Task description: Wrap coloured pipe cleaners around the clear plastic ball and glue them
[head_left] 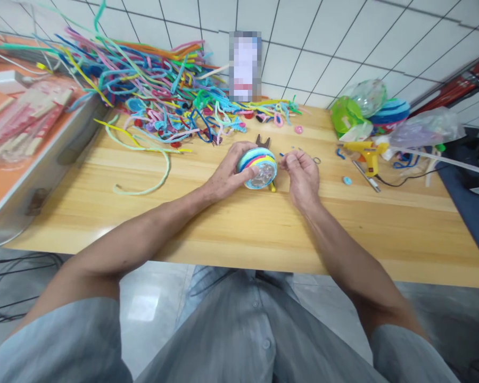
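My left hand (228,175) grips a round ball wrapped in blue, yellow and pink pipe cleaners (259,167), tilted on the wooden table (239,223). My right hand (302,173) is closed in a pinch just right of the ball, holding the end of a thin blue pipe cleaner (284,155) that runs toward the ball. A small dark tool (262,142) lies just behind the ball.
A big heap of coloured pipe cleaners (151,90) covers the table's back left. A pale green strand (143,159) trails forward. A yellow glue gun (365,155) and bags of finished balls (363,109) sit at right. An orange side table (19,138) stands left.
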### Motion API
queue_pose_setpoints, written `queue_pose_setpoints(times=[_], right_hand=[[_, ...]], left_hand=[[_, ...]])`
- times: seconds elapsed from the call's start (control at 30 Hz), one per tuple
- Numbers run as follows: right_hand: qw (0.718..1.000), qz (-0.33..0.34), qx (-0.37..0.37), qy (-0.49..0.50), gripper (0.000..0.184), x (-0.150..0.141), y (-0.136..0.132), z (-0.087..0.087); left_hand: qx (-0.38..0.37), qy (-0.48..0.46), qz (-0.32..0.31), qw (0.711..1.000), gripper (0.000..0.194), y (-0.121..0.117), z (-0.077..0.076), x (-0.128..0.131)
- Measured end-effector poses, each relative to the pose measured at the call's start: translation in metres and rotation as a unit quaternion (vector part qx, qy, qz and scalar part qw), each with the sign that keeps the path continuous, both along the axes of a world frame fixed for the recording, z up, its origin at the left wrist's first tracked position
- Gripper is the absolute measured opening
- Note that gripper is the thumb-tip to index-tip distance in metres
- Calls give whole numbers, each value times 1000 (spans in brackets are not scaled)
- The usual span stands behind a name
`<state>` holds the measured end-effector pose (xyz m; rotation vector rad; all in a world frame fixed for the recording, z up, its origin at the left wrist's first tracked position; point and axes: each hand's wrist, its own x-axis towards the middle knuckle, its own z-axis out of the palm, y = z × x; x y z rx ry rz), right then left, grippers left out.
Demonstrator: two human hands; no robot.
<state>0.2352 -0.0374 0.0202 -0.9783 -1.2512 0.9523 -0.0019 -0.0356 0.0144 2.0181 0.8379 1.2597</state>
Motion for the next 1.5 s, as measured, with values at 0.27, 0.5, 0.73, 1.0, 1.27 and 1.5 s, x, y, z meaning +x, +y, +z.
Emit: queue_pose_setpoints(times=[0.27,0.5,0.73,1.0,1.27,1.5], right_hand=[[1000,11,-15,23,59,1,3,5],[991,26,-63,112,58,-2,3,7],[993,32,-77,87,53,5,8,1],[998,41,-34,35,61,8,9,1],[999,-6,-17,40,65,8,18,-7],[998,-33,24,-39,59,2,6,4]], left_hand=[[-38,-12,-8,999,75,-2,-2,2],[-55,-50,24,997,73,2,-5,-1],[-36,-31,18,999,72,-2,-5,-2],[13,21,19,1000,70,-3,-2,-2],[9,12,10,1000,67,-4,0,-1],[8,8,8,1000,68,-2,-1,-1]])
